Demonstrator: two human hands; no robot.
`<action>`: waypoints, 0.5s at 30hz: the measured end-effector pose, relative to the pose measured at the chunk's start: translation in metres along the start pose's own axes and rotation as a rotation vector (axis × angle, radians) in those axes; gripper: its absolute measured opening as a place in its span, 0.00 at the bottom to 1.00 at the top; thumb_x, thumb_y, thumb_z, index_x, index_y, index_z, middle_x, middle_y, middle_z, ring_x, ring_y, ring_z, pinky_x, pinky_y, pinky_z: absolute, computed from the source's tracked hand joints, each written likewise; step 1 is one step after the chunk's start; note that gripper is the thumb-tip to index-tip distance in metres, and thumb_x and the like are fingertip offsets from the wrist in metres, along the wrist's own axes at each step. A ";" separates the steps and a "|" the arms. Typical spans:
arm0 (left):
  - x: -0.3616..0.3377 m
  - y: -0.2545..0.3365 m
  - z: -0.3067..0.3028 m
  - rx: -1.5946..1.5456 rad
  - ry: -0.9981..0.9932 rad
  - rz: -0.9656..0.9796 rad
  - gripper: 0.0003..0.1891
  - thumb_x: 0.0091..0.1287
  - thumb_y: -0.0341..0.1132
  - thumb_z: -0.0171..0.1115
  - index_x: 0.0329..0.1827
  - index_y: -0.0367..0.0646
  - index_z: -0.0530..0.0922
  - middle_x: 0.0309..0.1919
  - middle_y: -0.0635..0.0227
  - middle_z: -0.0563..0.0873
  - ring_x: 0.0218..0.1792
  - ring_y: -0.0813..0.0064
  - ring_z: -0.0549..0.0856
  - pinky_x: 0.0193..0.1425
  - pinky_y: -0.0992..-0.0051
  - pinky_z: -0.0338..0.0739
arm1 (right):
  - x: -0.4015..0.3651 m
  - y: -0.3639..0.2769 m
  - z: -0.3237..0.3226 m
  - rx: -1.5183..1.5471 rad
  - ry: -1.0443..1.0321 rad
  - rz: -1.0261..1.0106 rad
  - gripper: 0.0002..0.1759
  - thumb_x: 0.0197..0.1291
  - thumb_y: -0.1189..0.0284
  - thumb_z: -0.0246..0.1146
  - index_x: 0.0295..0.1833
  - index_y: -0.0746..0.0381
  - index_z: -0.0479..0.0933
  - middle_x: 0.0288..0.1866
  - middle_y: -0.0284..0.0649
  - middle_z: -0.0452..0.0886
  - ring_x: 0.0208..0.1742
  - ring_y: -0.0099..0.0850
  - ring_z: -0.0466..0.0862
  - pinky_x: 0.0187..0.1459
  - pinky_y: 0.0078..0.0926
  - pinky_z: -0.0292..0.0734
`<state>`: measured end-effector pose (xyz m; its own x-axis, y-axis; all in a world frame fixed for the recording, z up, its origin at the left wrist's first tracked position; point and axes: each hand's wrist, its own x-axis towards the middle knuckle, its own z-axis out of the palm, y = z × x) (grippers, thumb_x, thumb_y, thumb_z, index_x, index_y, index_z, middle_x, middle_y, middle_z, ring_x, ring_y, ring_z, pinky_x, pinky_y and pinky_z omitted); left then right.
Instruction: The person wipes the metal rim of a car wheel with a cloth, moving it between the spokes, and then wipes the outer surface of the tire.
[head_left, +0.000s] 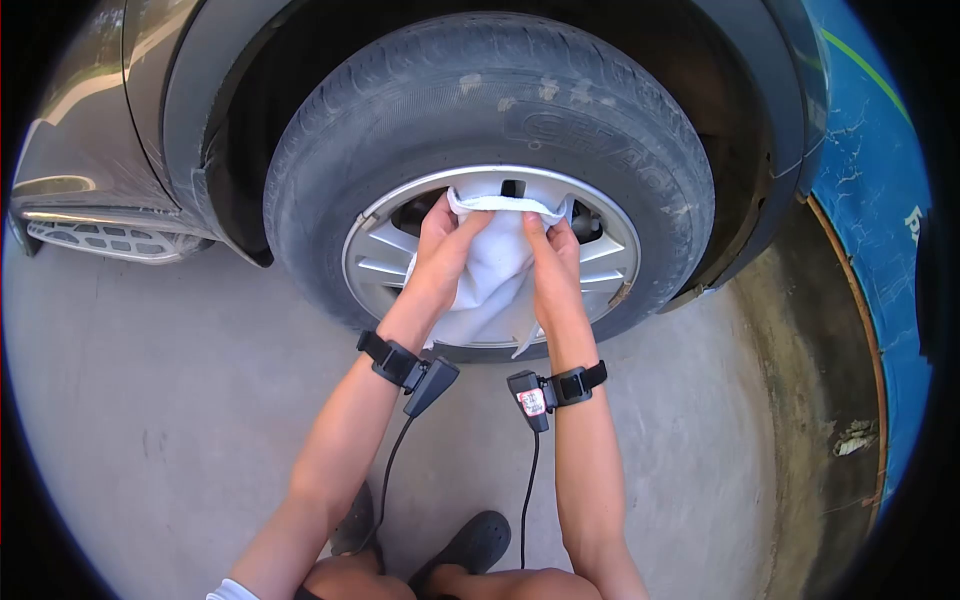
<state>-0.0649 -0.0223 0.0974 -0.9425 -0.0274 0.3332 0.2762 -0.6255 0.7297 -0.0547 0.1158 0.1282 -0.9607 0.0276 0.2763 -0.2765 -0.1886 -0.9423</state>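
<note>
Cloth (497, 262) sits pinched between left fingers (468, 229) and right fingers (536, 229), nearly closed.

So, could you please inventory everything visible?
Round rubber tyre: one, grey, upper centre
Spoked metal rim: one, silver, inside tyre
Soft fabric cloth: one, white, before rim
Glossy car body: one, brownish, top
Slotted step: one, grey, left
Cracked flat panel: one, blue, right
Smooth floor: one, grey, below
Boxy wrist devices: two, black, centre
Thin cables: two, black, below devices
Rounded shoes: two, dark, bottom
Legs: two, bare, bottom
Arms: two, bare, centre
Hands: two, bare, gripping cloth
</note>
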 end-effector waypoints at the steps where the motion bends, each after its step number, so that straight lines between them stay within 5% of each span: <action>1: 0.002 0.001 -0.004 -0.006 -0.021 -0.016 0.20 0.72 0.33 0.65 0.65 0.39 0.75 0.59 0.65 0.84 0.60 0.75 0.81 0.70 0.71 0.70 | 0.003 0.000 0.001 -0.023 -0.012 -0.030 0.22 0.71 0.70 0.66 0.65 0.66 0.73 0.61 0.41 0.80 0.62 0.28 0.78 0.65 0.27 0.70; 7: -0.007 0.007 0.001 -0.092 -0.027 -0.022 0.21 0.71 0.28 0.65 0.66 0.41 0.75 0.60 0.66 0.84 0.63 0.75 0.80 0.73 0.70 0.68 | -0.002 -0.004 -0.003 0.040 -0.036 -0.004 0.24 0.71 0.73 0.64 0.69 0.66 0.69 0.63 0.41 0.79 0.64 0.28 0.77 0.67 0.27 0.68; 15: -0.002 0.016 0.002 -0.102 -0.017 -0.136 0.19 0.69 0.26 0.62 0.63 0.40 0.76 0.58 0.63 0.85 0.60 0.71 0.82 0.70 0.70 0.71 | 0.000 -0.011 -0.006 -0.002 -0.114 -0.033 0.27 0.78 0.59 0.57 0.73 0.65 0.67 0.69 0.41 0.76 0.69 0.29 0.72 0.72 0.30 0.62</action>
<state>-0.0584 -0.0306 0.1099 -0.9664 0.0755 0.2457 0.1245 -0.6987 0.7045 -0.0518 0.1238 0.1373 -0.9417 -0.0779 0.3272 -0.3086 -0.1873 -0.9326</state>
